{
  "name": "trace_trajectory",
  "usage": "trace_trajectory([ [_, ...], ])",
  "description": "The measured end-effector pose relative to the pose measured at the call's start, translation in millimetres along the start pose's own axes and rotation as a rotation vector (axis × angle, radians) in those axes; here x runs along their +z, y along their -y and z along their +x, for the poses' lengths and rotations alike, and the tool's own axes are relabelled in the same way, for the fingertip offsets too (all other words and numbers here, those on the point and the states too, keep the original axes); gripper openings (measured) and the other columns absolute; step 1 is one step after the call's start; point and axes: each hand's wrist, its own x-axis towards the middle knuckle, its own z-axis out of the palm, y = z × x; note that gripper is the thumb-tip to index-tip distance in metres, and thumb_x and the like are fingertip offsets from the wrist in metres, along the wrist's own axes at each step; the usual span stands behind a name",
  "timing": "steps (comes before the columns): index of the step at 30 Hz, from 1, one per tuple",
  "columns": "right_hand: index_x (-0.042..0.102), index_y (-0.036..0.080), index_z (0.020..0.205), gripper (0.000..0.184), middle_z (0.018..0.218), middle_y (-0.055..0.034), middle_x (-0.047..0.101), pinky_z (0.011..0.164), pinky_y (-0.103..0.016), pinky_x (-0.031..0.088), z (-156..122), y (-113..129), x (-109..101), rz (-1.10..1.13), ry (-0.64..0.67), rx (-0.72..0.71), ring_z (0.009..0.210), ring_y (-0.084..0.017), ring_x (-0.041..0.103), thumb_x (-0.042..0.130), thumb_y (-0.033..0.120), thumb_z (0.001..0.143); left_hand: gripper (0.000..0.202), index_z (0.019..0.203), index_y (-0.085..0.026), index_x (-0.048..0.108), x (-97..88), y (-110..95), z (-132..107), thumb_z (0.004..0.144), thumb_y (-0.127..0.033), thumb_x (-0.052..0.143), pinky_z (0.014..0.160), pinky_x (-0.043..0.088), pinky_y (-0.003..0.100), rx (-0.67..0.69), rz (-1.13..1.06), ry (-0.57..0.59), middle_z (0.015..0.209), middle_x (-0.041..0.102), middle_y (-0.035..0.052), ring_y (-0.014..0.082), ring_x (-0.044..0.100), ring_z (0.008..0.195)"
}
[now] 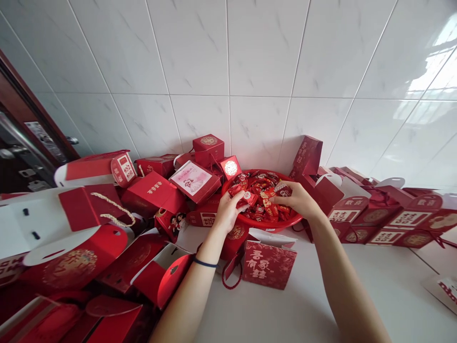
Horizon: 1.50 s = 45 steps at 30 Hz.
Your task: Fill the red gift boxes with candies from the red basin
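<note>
A round red plastic basin [296,220] full of red-wrapped candies [264,209] stands against the tiled wall. Over its left side, my left hand [230,207] is closed around red-wrapped candy [245,194], which shows between thumb and fingers. My right hand [299,200] reaches into the basin from the right. Its thumb and fingers are closing on a wrapped candy [283,190] at the top of the heap; the palm hides part of the grip. Just in front of the basin, a small red paper gift bag [270,264] with white characters stands upright, its top open.
Many red gift boxes [153,190] are piled at the left, several with open flaps and rope handles. More open red boxes [378,209] stand in a row on the right along the wall. A pale tabletop [285,314] lies beneath; a door [32,124] is far left.
</note>
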Motion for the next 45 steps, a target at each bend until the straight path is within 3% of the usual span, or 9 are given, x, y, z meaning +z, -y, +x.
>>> trace_trajectory([
  [6,0.069,0.02,0.103,0.042,0.073,0.0031,0.065,0.055,-0.024,0.047,-33.1,35.2,-7.3,0.336,0.038,-0.028,0.06,-0.012,0.058,0.085,0.039,0.07,0.028,0.073,-0.018,0.065,8.9,-22.2,-18.6,0.059,-0.032,0.085,0.058,0.053,0.026,0.01,0.066,0.131,0.069,0.068,-0.0005,0.0153,0.064,0.063],
  [10,0.072,0.02,0.104,0.031,0.074,0.0001,0.066,0.057,-0.025,0.049,-58.1,53.5,-17.8,0.204,0.165,-0.05,0.063,-0.013,0.061,0.079,0.039,0.081,0.023,0.069,-0.017,0.067,6.3,-53.0,-41.2,0.061,-0.03,0.085,0.053,0.048,0.023,0.062,0.291,0.384,0.061,0.065,-0.0006,0.0123,0.057,0.054],
  [16,0.073,0.021,0.093,0.019,0.081,-0.0021,0.071,0.066,-0.029,0.053,-69.0,63.7,-15.1,-0.003,0.203,-0.171,0.071,-0.017,0.065,0.075,0.037,0.083,0.027,0.099,-0.022,0.078,-6.4,-90.1,-69.0,0.073,-0.027,0.077,0.064,0.054,0.026,-0.032,0.913,0.81,0.082,0.076,0.0027,0.0197,0.07,0.07],
  [20,0.077,0.022,0.087,0.011,0.088,-0.0031,0.075,0.073,-0.03,0.053,-65.5,59.8,-4.2,-0.09,0.209,-0.226,0.079,-0.019,0.067,0.075,0.031,0.082,0.037,0.107,-0.022,0.077,-4.7,-90.7,-74.2,0.071,-0.026,0.076,0.06,0.049,0.024,-0.009,1.125,0.767,0.076,0.076,-0.0009,0.0187,0.069,0.066],
  [26,0.079,0.023,0.087,0.011,0.087,-0.0023,0.077,0.07,-0.03,0.054,-63.5,48.0,8.4,-0.148,0.161,-0.163,0.079,-0.02,0.07,0.075,0.024,0.077,0.024,0.089,-0.018,0.077,-0.5,-80.8,-69.5,0.067,-0.026,0.075,0.061,0.047,0.026,-0.028,1.186,0.74,0.071,0.073,-0.0004,0.0194,0.066,0.066],
  [33,0.077,0.023,0.082,0.012,0.081,-0.0015,0.075,0.065,-0.028,0.049,-61.2,43.8,20.3,-0.24,0.152,-0.148,0.073,-0.018,0.066,0.079,0.033,0.076,0.022,0.086,-0.018,0.073,-0.6,-81.1,-70.2,0.067,-0.029,0.076,0.057,0.044,0.025,-0.046,1.221,0.734,0.07,0.072,-0.0008,0.0187,0.065,0.062],
  [37,0.067,0.02,0.079,0.029,0.062,0.0018,0.061,0.05,-0.024,0.04,-62.1,52.1,17.8,-0.001,0.036,-0.046,0.054,-0.011,0.051,0.074,0.047,0.079,0.019,0.086,-0.018,0.072,-1.6,-80.6,-67.1,0.071,-0.028,0.074,0.064,0.048,0.026,-0.073,1.181,0.777,0.074,0.074,0.0,0.0202,0.069,0.071],
  [40,0.058,0.021,0.079,0.026,0.049,0.0075,0.044,0.04,-0.022,0.027,-63.0,56.4,14.7,0.297,0.032,0.066,0.043,-0.009,0.036,0.068,0.045,0.082,0.017,0.086,-0.017,0.071,-3.5,-78.4,-61.4,0.073,-0.028,0.073,0.076,0.051,0.029,-0.083,1.149,0.809,0.074,0.074,0.0001,0.0208,0.07,0.076],
  [45,0.05,0.022,0.068,0.018,0.053,0.0033,0.052,0.039,-0.023,0.03,-59.6,50.3,14.0,0.554,-0.042,0.123,0.044,-0.011,0.045,0.064,0.032,0.074,0.02,0.086,-0.016,0.069,-8.9,-74.2,-52.5,0.074,-0.032,0.074,0.088,0.052,0.033,-0.108,1.122,0.828,0.081,0.075,0.0016,0.0222,0.07,0.086],
])
